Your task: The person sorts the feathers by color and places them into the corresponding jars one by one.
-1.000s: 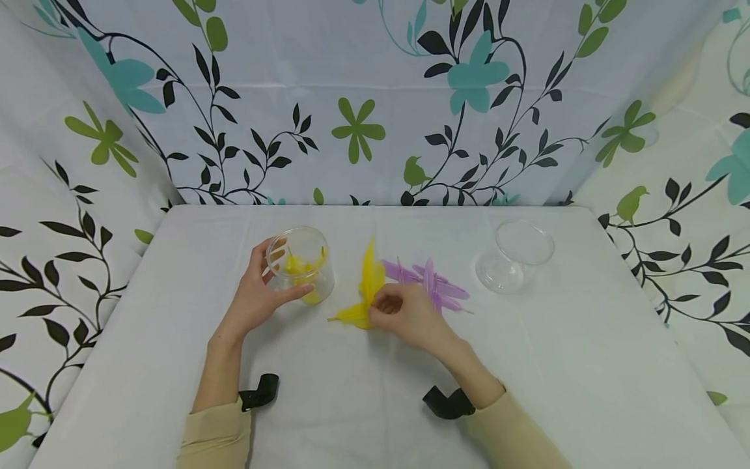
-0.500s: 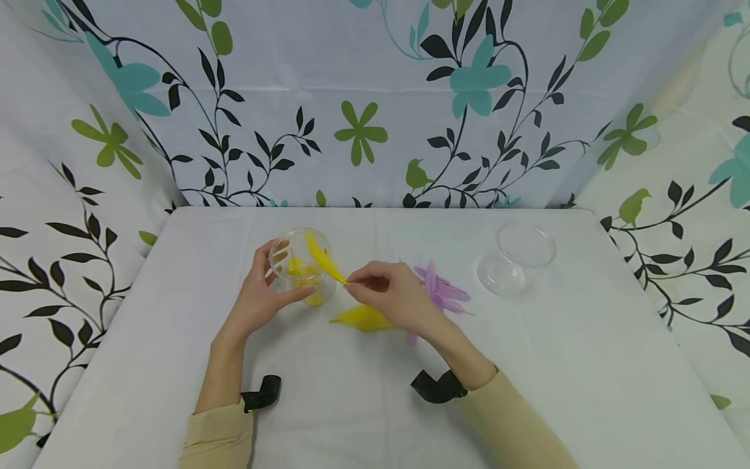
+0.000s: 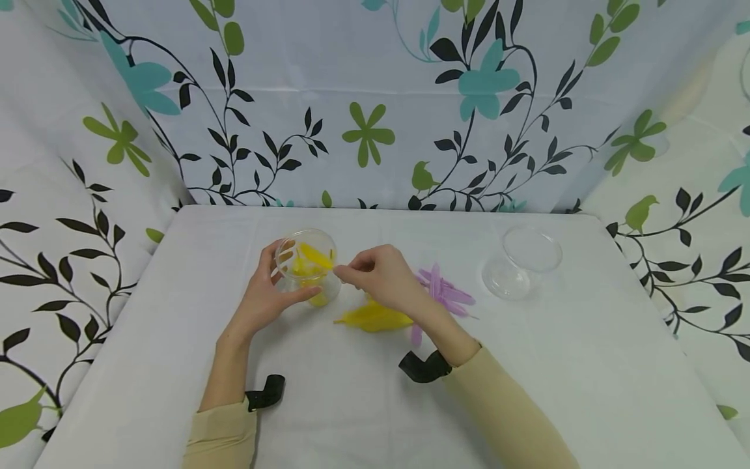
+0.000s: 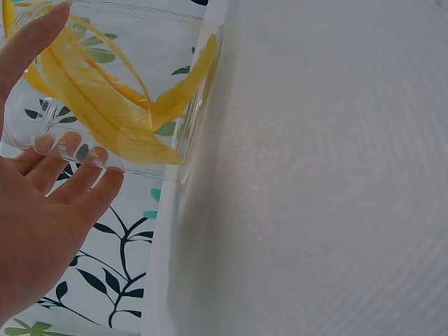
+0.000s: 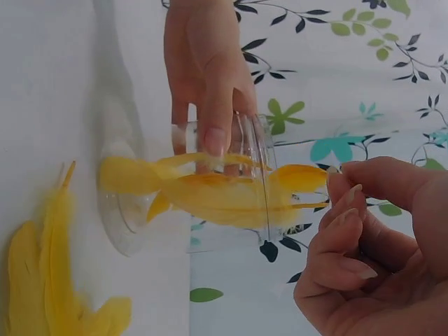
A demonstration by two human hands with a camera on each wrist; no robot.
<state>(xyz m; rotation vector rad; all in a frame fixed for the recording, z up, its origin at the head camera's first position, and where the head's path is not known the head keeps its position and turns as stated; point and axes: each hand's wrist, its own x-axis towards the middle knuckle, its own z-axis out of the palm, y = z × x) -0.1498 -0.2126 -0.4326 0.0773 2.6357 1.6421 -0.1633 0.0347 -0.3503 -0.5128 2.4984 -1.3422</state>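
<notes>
My left hand [image 3: 263, 303] holds a clear round jar [image 3: 333, 293] on the table, thumb on the near side and fingers around the far side. Several yellow feathers [image 4: 91, 98] stand inside it, seen through the wall in the left wrist view. Over the jar's mouth, my right hand [image 3: 381, 277] pinches a yellow feather [image 5: 301, 178] by its quill end between thumb and index finger. The vane of that feather dips inside the rim. Below the right hand, more yellow feathers [image 3: 372, 318] lie on the table, partly hidden by the forearm.
Purple feathers [image 3: 448, 296] lie in a loose pile right of the yellow ones. Farther right stands a second clear jar [image 3: 506, 280]. A white cloth covers the table [image 3: 586, 365], and a patterned curtain [image 3: 398, 176] hangs behind it. Black mounts [image 3: 424, 367] sit at both wrists.
My right hand has picked a yellow feather off the pile, carried it left and lowered its vane into the jar's mouth. The left hand keeps its hold on the jar.
</notes>
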